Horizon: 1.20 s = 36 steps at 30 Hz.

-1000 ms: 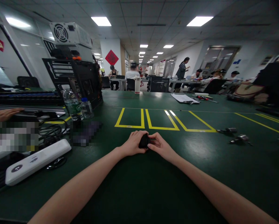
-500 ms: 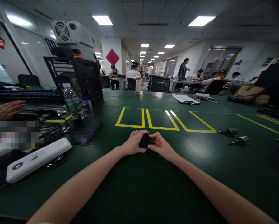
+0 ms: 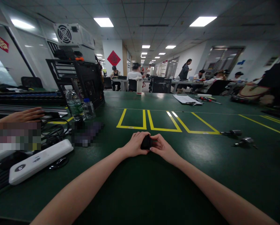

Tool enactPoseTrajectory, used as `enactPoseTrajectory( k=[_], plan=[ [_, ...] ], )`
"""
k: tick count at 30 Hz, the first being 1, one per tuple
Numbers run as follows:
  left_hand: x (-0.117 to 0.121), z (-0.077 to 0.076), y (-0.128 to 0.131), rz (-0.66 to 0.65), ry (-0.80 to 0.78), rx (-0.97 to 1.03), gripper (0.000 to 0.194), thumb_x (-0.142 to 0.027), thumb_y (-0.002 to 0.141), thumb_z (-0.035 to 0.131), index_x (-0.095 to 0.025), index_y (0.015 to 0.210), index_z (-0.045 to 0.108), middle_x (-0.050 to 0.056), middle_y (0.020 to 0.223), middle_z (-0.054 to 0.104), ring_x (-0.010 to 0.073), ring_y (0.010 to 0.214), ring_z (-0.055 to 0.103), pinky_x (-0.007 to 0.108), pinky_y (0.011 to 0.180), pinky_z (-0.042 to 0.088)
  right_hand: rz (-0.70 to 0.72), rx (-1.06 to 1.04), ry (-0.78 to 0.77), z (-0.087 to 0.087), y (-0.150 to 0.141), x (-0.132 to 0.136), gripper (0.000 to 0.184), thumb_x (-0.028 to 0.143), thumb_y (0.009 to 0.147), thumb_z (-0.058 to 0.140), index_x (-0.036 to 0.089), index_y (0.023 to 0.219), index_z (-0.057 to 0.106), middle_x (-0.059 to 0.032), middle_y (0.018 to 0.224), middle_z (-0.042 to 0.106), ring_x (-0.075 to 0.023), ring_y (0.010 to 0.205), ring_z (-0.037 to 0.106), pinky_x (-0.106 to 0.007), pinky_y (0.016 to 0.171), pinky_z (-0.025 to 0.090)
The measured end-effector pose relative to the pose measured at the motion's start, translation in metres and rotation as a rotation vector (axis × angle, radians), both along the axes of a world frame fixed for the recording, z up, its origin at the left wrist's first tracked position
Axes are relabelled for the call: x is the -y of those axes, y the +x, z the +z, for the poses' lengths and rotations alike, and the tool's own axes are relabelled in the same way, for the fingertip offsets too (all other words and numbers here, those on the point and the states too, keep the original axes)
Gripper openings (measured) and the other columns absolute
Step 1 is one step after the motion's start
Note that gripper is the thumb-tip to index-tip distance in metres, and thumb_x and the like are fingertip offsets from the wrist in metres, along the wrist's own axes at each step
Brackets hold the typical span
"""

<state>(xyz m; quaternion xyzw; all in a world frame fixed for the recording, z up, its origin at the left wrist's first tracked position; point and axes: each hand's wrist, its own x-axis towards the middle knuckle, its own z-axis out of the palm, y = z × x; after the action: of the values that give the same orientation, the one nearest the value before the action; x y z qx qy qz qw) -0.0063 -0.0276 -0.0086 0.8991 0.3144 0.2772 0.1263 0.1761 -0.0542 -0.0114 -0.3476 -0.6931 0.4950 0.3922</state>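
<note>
Between my two hands is a small black object [image 3: 145, 142], rounded on the side facing me; its exact kind does not show. My left hand [image 3: 135, 144] wraps it from the left, thumb below and fingers over the top. From the right, my right hand [image 3: 162, 148] pinches its edge with thumb and fingertips. Both hands are just above or on the green table [image 3: 140, 187], in front of the yellow tape outlines [image 3: 165, 129]. The fingers hide part of the object.
At left lie a white power strip [image 3: 41, 162], black cables [image 3: 54, 128], water bottles [image 3: 74, 104] and an open computer case [image 3: 87, 82]. A co-worker's hand [image 3: 25, 115] reaches in there. Metal drill chucks [image 3: 245, 142] lie right, a clipboard [image 3: 187, 99] and paper cup [image 3: 139, 87] further back.
The co-worker's hand at the left has moved rightward over the table. My hands keep their hold on the black object; the whole view has shifted slightly.
</note>
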Motion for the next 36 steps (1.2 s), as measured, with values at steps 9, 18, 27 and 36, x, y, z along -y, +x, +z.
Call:
enactPoseTrajectory(
  k=[9,18,27,36],
  plan=[
    [-0.0002,-0.0004,0.0005,0.0,-0.004,0.005,0.06,-0.033,0.066,0.062,-0.023,0.117,0.032,0.006,0.111,0.046,0.0229,0.1,0.044,0.04,0.091,0.03,-0.081,0.015,0.026,-0.0057,-0.001,-0.0052,0.024,0.027,0.077,0.052,0.024,0.1,0.044,-0.0024,0.102,0.049,-0.0169,0.095,0.054,-0.038,0.085,0.044],
    [-0.0007,-0.0021,-0.0016,0.0,-0.003,-0.002,0.061,-0.033,0.066,0.062,-0.023,0.117,0.031,0.006,0.112,0.046,0.0229,0.099,0.044,0.04,0.089,0.03,-0.012,-0.004,0.019,-0.0042,-0.0005,-0.0014,0.032,0.021,0.072,0.058,0.023,0.099,0.042,-0.0021,0.106,0.049,-0.0176,0.103,0.051,-0.038,0.091,0.041],
    [0.0,-0.0003,0.0001,0.023,-0.021,-0.013,0.061,-0.032,0.065,0.063,-0.025,0.117,0.032,0.005,0.112,0.046,0.0237,0.1,0.045,0.041,0.089,0.03,-0.075,-0.002,0.014,-0.0059,-0.0006,-0.0035,0.025,0.027,0.077,0.052,0.023,0.1,0.044,-0.0025,0.102,0.05,-0.0168,0.097,0.053,-0.038,0.088,0.043],
    [-0.0014,-0.0022,0.0008,0.035,-0.005,-0.021,0.062,-0.031,0.063,0.064,-0.023,0.116,0.032,0.005,0.111,0.047,0.0237,0.099,0.045,0.04,0.089,0.031,0.002,-0.033,0.013,-0.0068,0.0002,-0.004,0.033,0.021,0.071,0.059,0.023,0.099,0.042,-0.0022,0.104,0.049,-0.0169,0.1,0.052,-0.038,0.091,0.04]
  ],
)
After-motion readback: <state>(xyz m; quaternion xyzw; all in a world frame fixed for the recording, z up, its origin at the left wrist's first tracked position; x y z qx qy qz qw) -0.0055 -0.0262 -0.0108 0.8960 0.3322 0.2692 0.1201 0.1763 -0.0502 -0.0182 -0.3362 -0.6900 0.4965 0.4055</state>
